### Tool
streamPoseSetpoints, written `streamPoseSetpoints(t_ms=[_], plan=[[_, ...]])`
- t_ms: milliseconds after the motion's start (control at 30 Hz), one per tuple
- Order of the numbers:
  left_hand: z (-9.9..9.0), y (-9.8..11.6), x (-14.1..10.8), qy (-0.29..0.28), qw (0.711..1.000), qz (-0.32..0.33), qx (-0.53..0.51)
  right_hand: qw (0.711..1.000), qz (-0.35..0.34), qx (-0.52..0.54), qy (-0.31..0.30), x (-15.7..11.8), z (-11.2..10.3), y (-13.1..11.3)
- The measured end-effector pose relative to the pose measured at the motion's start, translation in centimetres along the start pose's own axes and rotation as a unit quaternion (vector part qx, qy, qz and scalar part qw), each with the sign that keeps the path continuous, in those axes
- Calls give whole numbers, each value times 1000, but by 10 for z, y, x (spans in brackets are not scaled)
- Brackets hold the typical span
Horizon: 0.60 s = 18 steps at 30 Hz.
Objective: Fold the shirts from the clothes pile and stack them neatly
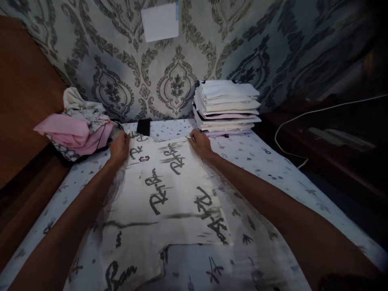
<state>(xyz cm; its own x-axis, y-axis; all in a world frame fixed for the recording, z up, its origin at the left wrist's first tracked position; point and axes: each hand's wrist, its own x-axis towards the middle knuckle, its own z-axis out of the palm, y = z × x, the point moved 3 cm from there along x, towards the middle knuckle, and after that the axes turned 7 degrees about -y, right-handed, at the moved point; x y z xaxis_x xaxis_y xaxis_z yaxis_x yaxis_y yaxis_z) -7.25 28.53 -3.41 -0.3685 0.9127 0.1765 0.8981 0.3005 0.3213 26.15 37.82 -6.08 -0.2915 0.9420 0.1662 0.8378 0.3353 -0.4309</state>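
Observation:
A cream shirt (178, 194) with dark brush-style lettering and a small brown patch lies spread, partly folded, in front of me. My left hand (120, 146) grips its far left corner, fingers closed on the fabric. At the far right corner my right hand (200, 143) pinches the edge between thumb and fingers. The fabric between both hands looks fairly taut. Parts of the shirt and the near right side are smeared by motion. Just beyond the shirt is a small flat black item (143, 127), its kind unclear.
A stack of folded clothes (228, 107) stands at the back right. Rumpled pink and patterned clothes (79, 131) are heaped at the left. The patterned sheet (263, 169) covers the surface. A white cable (285, 121) hangs on the right; a brown wooden panel (27, 97) rises left.

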Motion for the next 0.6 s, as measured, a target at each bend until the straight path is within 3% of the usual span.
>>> streamPoseSetpoints(t_ms=[67,133,233,333,400,467,600], plan=[[5,2,-2,-47,998,-20,38,1000,4,-11,-19,-2,3,-1],[5,6,-8,-50,997,-10,59,1000,2,-18,-21,-11,2,-10],[8,25,-29,-25,994,82,66,998,-48,-23,-30,-42,5,-46],[27,44,-65,-47,981,179,54,982,-161,-18,-96,-85,26,-96],[43,49,-92,-71,969,229,59,962,-220,-21,-160,-110,43,-113],[54,44,-113,-91,962,246,77,956,-210,-36,-201,-124,51,-103],[53,17,-128,-118,962,215,120,975,-97,-96,-178,-127,30,-25]])
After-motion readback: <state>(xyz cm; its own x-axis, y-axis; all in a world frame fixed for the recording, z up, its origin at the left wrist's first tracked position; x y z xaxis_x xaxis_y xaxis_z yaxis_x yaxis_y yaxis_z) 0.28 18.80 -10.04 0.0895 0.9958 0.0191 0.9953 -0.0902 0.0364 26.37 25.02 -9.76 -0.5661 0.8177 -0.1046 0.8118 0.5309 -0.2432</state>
